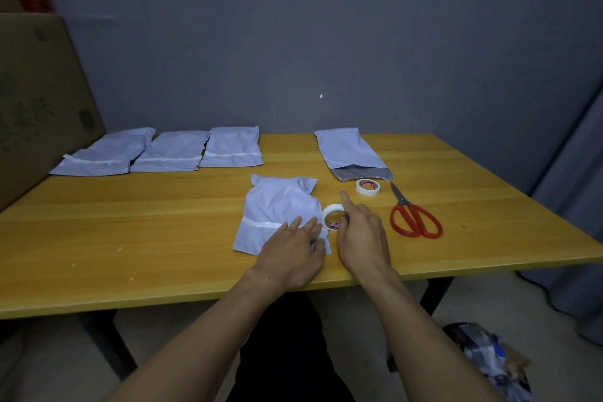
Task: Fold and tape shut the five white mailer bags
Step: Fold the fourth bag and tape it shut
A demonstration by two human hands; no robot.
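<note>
- The yellow table (163, 238) was under both our hands and went far past them on every side.
- A cardboard box (39, 91) stood far off to the left of our left hand (290, 254).
- Three taped bags (173, 152) lay in a row far ahead and to the left of that hand. Each had a white strip across it, so we think they were done.
- The open bag (349, 150) lay ahead of our right hand (362, 238), well apart from it. Its grey flap was not folded and faced us.
- The middle bag (280, 209) lay right under our left hand, its long way running away from us.
- Our left hand was flat, fingers straight, pressing down on that bag's right side.
- Our right hand, just right of the left one, gripped the tape roll (328, 214), with one finger sticking out straight.
- The red scissors (414, 219) lay near, to the right of our right hand, blades pointing away from us. The right hand was the nearer one.
- The tape roll stood on edge between our hands, just beside the bag's right edge.
- A spare roll (368, 187) lay flat just ahead of the pointing finger.
- The tape strip (264, 224) ran sideways across the bag, from our left fingertips out to the left. We think a cut by the roll came next.
</note>
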